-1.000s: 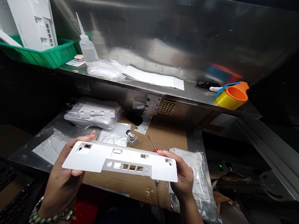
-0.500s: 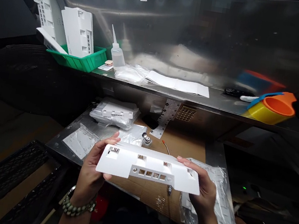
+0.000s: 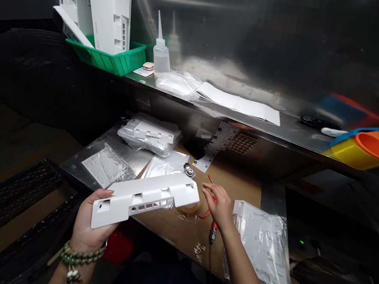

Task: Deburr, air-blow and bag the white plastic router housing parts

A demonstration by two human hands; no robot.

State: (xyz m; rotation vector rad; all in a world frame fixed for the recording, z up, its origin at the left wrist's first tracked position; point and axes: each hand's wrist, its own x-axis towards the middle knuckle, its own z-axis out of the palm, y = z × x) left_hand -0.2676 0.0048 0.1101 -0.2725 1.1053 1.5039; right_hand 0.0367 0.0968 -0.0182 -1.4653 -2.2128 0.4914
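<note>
My left hand (image 3: 92, 220) grips the near left end of a white plastic router housing (image 3: 152, 196) with port cutouts along its edge. The housing is tilted, its right end higher, above the worktable (image 3: 243, 184). My right hand (image 3: 217, 204) is off the housing, just past its right end, fingers apart and slightly curled, with nothing seen in them. Under and beside that hand lie a red looped handle (image 3: 206, 210) and a slim tool with a red and metal body (image 3: 213, 232); the hand partly hides them. A roll of clear tape (image 3: 189, 209) shows below the housing.
Bagged white panels lie at right (image 3: 263, 245), and a bagged stack (image 3: 150, 136) is at back left. Small round metal lids (image 3: 189, 171) sit behind the housing. The shelf holds a green bin (image 3: 125, 62), a squeeze bottle (image 3: 161, 58) and an orange-yellow cup (image 3: 368, 149).
My right hand has let go of the housing and moved back toward the red tools. My left hand alone now holds the housing, shifted left and turned. The view has dipped downward.
</note>
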